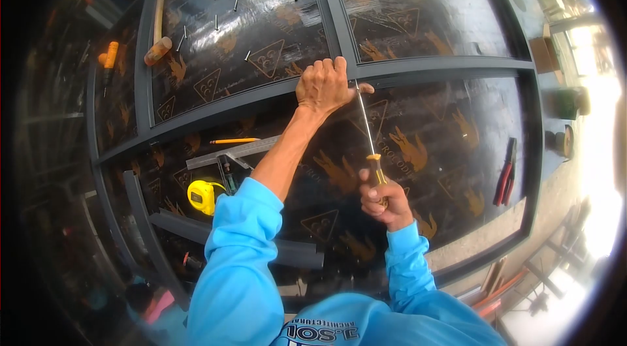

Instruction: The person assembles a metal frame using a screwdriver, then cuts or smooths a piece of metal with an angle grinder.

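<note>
My right hand (386, 201) is wrapped round the yellow-and-dark handle of a screwdriver (368, 125). The long metal shaft points away from me, its tip up against the grey metal frame (418, 70) where a crossbar meets an upright bar. Over that joint, my left hand (322, 87) is closed on the frame bar, fingers curled across its far side and thumb stretched out beside the screwdriver tip. Any screw at the tip is too small or hidden to make out. The frame lies on a dark printed board (353, 170).
Left of my forearm are a yellow tape measure (204, 196), a pencil (234, 141) and a metal square (196, 162). Red-handled pliers (505, 176) lie at right. Several screws (217, 22), a mallet (158, 49) and an orange-handled screwdriver (110, 59) lie farther off. A person (153, 307) is at lower left.
</note>
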A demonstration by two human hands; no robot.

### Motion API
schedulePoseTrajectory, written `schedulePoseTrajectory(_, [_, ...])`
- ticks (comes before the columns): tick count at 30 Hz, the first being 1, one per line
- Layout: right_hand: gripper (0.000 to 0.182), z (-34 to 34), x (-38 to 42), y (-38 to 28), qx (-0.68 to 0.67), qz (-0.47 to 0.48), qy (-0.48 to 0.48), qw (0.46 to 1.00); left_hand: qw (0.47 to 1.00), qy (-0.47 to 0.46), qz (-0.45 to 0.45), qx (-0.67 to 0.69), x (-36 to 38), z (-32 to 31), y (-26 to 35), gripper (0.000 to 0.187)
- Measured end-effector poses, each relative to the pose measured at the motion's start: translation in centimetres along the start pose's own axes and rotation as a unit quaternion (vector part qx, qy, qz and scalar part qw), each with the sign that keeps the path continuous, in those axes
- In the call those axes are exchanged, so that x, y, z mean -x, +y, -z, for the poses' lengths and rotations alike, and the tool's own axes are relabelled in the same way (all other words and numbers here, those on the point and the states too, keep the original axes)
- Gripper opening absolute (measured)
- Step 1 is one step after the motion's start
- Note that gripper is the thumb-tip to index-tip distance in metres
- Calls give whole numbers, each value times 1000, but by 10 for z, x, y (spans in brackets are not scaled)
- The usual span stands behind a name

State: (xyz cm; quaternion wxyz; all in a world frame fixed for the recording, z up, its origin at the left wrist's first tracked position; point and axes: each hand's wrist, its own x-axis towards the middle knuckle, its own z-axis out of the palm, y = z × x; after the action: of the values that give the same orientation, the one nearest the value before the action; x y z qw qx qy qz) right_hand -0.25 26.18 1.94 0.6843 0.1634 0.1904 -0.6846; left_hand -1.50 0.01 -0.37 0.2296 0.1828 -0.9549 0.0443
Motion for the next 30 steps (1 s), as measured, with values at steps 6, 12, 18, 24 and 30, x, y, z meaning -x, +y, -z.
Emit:
schedulePoseTrajectory(6, [29,-32,0,12,161,83,138,974,998,-39,17,45,1,4,-1,80])
schedulePoseTrajectory(12, [39,-12,-18,36,681,482,400,378,997,-31,40,50,0,7,1,82])
schedulePoseTrajectory(18, [40,-25,-4,16,324,183,268,889,997,-33,47,50,0,5,0,80])
schedulePoseTrajectory(24, [39,-2,-3,-1,-39,10,39,998,996,-47,48,52,-2,6,1,78])
schedulePoseTrajectory(30, [34,-17,-14,41,693,452,362,429,996,-65,52,41,-1,7,3,81])
